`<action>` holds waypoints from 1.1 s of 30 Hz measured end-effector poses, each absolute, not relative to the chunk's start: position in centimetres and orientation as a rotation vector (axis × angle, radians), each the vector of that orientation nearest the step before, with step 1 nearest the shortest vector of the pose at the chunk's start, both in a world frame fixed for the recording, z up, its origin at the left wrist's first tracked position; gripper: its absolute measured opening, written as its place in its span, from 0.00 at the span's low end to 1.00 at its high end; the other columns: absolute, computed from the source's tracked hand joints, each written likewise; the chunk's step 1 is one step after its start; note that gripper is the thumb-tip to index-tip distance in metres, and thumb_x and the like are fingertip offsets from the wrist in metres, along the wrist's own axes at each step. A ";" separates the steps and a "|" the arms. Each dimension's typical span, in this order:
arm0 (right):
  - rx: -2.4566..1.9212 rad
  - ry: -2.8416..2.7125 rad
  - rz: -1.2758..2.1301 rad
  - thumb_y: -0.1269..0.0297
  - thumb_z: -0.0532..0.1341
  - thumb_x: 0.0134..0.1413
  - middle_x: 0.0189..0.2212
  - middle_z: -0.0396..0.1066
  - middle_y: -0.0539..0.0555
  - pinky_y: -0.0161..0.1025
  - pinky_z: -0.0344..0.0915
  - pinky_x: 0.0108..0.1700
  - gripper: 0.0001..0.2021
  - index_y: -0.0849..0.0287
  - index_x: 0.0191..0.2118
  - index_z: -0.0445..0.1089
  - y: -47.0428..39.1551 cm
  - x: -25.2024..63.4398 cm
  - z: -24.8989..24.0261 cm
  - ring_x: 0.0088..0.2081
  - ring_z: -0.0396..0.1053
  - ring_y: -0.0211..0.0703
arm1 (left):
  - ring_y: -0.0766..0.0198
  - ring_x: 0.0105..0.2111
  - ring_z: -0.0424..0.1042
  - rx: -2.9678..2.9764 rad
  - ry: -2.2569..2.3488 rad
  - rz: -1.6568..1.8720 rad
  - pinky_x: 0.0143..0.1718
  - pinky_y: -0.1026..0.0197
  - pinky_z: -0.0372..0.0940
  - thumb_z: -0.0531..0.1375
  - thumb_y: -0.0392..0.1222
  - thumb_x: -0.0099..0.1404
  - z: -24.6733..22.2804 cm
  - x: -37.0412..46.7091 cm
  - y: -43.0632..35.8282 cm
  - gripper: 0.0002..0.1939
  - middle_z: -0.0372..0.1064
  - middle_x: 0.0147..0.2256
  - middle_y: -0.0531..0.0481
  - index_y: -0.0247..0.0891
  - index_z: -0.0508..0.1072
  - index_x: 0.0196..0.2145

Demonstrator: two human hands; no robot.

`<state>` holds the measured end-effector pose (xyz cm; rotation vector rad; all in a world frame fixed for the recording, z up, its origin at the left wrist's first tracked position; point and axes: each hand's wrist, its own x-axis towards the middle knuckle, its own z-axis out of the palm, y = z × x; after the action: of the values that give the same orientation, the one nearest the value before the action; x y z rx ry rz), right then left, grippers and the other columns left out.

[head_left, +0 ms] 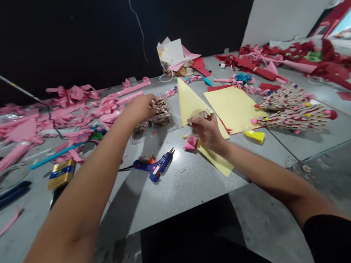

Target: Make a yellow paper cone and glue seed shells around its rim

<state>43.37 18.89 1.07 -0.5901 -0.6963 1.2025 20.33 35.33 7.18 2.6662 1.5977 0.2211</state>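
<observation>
My right hand (209, 131) grips a pale yellow paper cone (189, 101) by its wide lower end, with the tip pointing up. A row of small beige shell-like pieces runs along the cone's bottom edge. My left hand (143, 107) reaches to a clear plastic box of brownish shell-like pieces (161, 112), its fingers curled in at the box. Whatever lies between those fingertips is too small to make out. Between the hands and nearer me, a blue hot glue gun (155, 165) lies on the table, nozzle toward the right.
Two finished-looking cones (298, 118) covered in shell pieces and pompoms lie at right. Yellow paper sheets (233, 107), a yellow packet (255, 136) and a pink packet (190, 143) are near my right hand. Pink paper scraps (75, 93) and red scraps (318, 66) line the back.
</observation>
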 end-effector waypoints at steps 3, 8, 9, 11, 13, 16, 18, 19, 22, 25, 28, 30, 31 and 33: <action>-0.583 -0.663 1.256 0.68 0.79 0.40 0.31 0.78 0.45 0.40 0.79 0.45 0.15 0.53 0.35 0.78 18.9 43.4 1.0 0.35 0.74 0.39 | 0.48 0.46 0.79 2.669 1.641 0.253 0.45 0.56 0.67 0.63 0.41 0.66 7.1 19.8 35.2 0.18 0.84 0.48 0.42 0.41 0.85 0.52; -0.575 -0.670 1.265 0.67 0.79 0.41 0.31 0.78 0.46 0.41 0.80 0.44 0.14 0.54 0.35 0.79 18.9 43.4 1.1 0.35 0.75 0.39 | 0.48 0.45 0.79 2.690 1.658 0.164 0.44 0.55 0.66 0.60 0.43 0.70 7.2 19.8 35.0 0.23 0.85 0.48 0.41 0.39 0.85 0.58; -0.567 -0.677 1.269 0.67 0.79 0.42 0.32 0.78 0.46 0.41 0.80 0.45 0.14 0.55 0.36 0.79 18.9 43.4 1.1 0.35 0.75 0.39 | 0.48 0.45 0.79 2.691 1.651 0.168 0.44 0.55 0.66 0.59 0.43 0.70 7.1 19.9 35.0 0.25 0.85 0.49 0.40 0.38 0.85 0.60; -0.562 -0.684 1.279 0.66 0.80 0.42 0.33 0.78 0.47 0.41 0.80 0.46 0.15 0.55 0.36 0.79 18.9 43.5 1.1 0.37 0.75 0.40 | 0.46 0.45 0.80 2.689 1.655 0.184 0.45 0.54 0.66 0.59 0.44 0.70 6.8 19.9 35.1 0.26 0.85 0.49 0.40 0.39 0.85 0.61; -0.578 -0.680 1.287 0.65 0.80 0.42 0.34 0.78 0.47 0.43 0.80 0.47 0.17 0.54 0.39 0.78 18.9 43.5 1.0 0.38 0.75 0.41 | 0.44 0.46 0.80 2.687 1.667 0.205 0.46 0.53 0.67 0.59 0.44 0.69 6.3 19.8 35.3 0.25 0.84 0.48 0.40 0.40 0.86 0.58; -0.617 -0.680 1.298 0.63 0.80 0.41 0.35 0.78 0.47 0.45 0.81 0.48 0.20 0.51 0.41 0.76 19.0 43.4 0.7 0.40 0.76 0.43 | 0.45 0.47 0.80 2.694 1.659 0.235 0.48 0.53 0.67 0.59 0.43 0.68 6.0 19.6 35.4 0.24 0.84 0.49 0.39 0.39 0.85 0.57; -0.631 -0.684 1.298 0.63 0.79 0.40 0.35 0.78 0.47 0.45 0.81 0.47 0.19 0.51 0.40 0.75 19.1 43.4 0.6 0.39 0.75 0.43 | 0.45 0.47 0.79 2.699 1.650 0.239 0.47 0.53 0.67 0.60 0.42 0.68 6.1 19.6 35.4 0.24 0.84 0.49 0.38 0.38 0.83 0.59; -0.632 -0.686 1.296 0.63 0.79 0.40 0.34 0.77 0.47 0.45 0.81 0.47 0.19 0.51 0.39 0.75 19.2 43.4 0.6 0.39 0.75 0.43 | 0.45 0.46 0.79 2.704 1.641 0.239 0.46 0.53 0.67 0.60 0.42 0.68 6.2 19.6 35.3 0.24 0.83 0.49 0.38 0.38 0.82 0.59; -0.620 -0.687 1.290 0.63 0.79 0.41 0.33 0.76 0.47 0.44 0.81 0.45 0.17 0.52 0.37 0.75 19.3 43.4 0.5 0.37 0.73 0.42 | 0.45 0.45 0.79 2.739 1.620 0.231 0.44 0.53 0.66 0.60 0.42 0.69 6.5 19.8 35.2 0.21 0.83 0.48 0.39 0.39 0.81 0.57; -0.616 -0.683 1.290 0.63 0.79 0.41 0.33 0.76 0.48 0.44 0.82 0.44 0.16 0.53 0.36 0.76 19.3 43.5 0.5 0.36 0.72 0.41 | 0.47 0.44 0.78 2.778 1.590 0.183 0.46 0.55 0.66 0.61 0.39 0.68 6.5 20.0 35.5 0.17 0.82 0.48 0.40 0.38 0.81 0.53; -0.641 -0.687 1.292 0.62 0.79 0.41 0.33 0.76 0.48 0.44 0.82 0.44 0.17 0.52 0.37 0.76 19.2 43.4 0.5 0.37 0.72 0.42 | 0.51 0.45 0.76 2.782 1.532 0.142 0.50 0.56 0.66 0.61 0.37 0.70 6.3 20.0 36.1 0.16 0.82 0.49 0.40 0.35 0.81 0.52; -0.654 -0.688 1.293 0.62 0.78 0.41 0.33 0.75 0.48 0.44 0.82 0.44 0.17 0.51 0.37 0.75 19.1 43.2 0.6 0.37 0.72 0.42 | 0.52 0.47 0.76 2.780 1.499 0.140 0.53 0.56 0.67 0.60 0.36 0.71 6.1 20.1 36.6 0.14 0.82 0.50 0.39 0.34 0.82 0.51; -0.654 -0.689 1.297 0.61 0.79 0.41 0.33 0.75 0.48 0.44 0.82 0.43 0.16 0.52 0.37 0.76 19.1 43.2 0.6 0.37 0.73 0.43 | 0.51 0.47 0.77 2.777 1.488 0.140 0.55 0.55 0.67 0.59 0.35 0.71 6.0 20.1 36.8 0.14 0.82 0.51 0.38 0.34 0.82 0.50; -0.648 -0.685 1.308 0.61 0.79 0.41 0.32 0.75 0.49 0.43 0.82 0.42 0.16 0.52 0.36 0.76 19.0 43.1 0.6 0.37 0.73 0.43 | 0.49 0.48 0.78 2.769 1.470 0.149 0.56 0.53 0.68 0.57 0.35 0.72 6.0 20.2 37.2 0.15 0.83 0.51 0.35 0.34 0.83 0.48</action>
<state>43.10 19.03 0.58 -0.6479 -0.6853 1.3079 20.21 37.20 6.03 2.7691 1.4695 0.1485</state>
